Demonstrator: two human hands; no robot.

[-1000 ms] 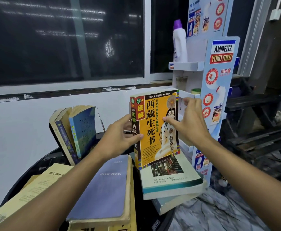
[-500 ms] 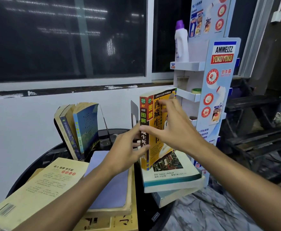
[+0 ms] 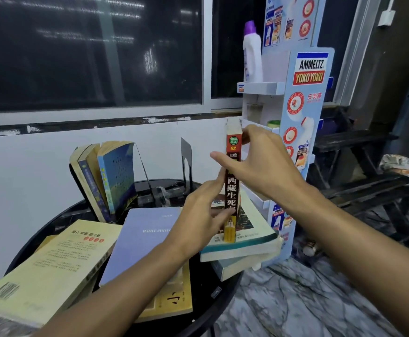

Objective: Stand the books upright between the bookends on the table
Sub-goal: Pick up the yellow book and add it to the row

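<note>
Round, glossy black counter (image 3: 62,212), and it's crowded! Lying flat near the front are a big yellowed softcover (image 3: 48,263) and a matte lavender book (image 3: 137,239). At the back, a row of worn paperbacks (image 3: 106,181) leans left with its pages fanned. On the right, a white-and-teal paperback (image 3: 247,242) tops a skewed stack that overhangs the counter's edge. Standing on that stack, spine towards us, is the thick paperback with the red-and-yellow spine (image 3: 232,190). It's upright, but well short of the slot beside the thin black sheet-metal bookend (image 3: 186,161). The left hand (image 3: 198,215) has its fingers along the left cover and its thumb pinching the lower spine. The right hand (image 3: 264,166) clasps the upper part, forefinger across the spine. The smart play is to lift the book clear, keep it vertical, carry it left into that gap and land the bottom edge square. Soft covers flex, so I'd grip low. That slick surface could let the bookend skate.
</note>
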